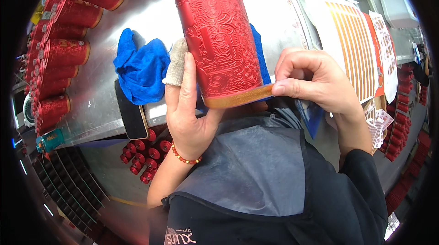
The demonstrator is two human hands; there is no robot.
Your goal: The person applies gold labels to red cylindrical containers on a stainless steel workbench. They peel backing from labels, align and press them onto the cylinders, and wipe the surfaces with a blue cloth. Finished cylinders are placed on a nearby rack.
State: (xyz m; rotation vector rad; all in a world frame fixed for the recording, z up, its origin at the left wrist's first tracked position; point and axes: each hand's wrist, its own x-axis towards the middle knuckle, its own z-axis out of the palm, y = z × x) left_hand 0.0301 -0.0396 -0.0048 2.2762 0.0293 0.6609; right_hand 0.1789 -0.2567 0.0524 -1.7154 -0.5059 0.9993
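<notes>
A large red embossed bottle (219,34), shaped like a cylinder, lies on its side with its base toward me. Along the base edge runs a gold adhesive strip (238,97). My left hand (190,112) holds the bottle from the left, two fingers straight along its side and the thumb partly hidden by the base. A beige knit finger cover (176,64) sits on one of those fingers. To the right, my right hand (315,80) pinches the strip's free end between thumb and forefinger. A blue cloth (142,66) lies crumpled left of the bottle; more blue cloth shows behind it.
The metal table (98,103) carries many red bottles (68,52) at the left. A phone (131,112) lies by its near edge, with a teal container (51,141) farther left. Sheets of gold strips (352,46) lie at the right. Red-capped items (148,153) stand below the table.
</notes>
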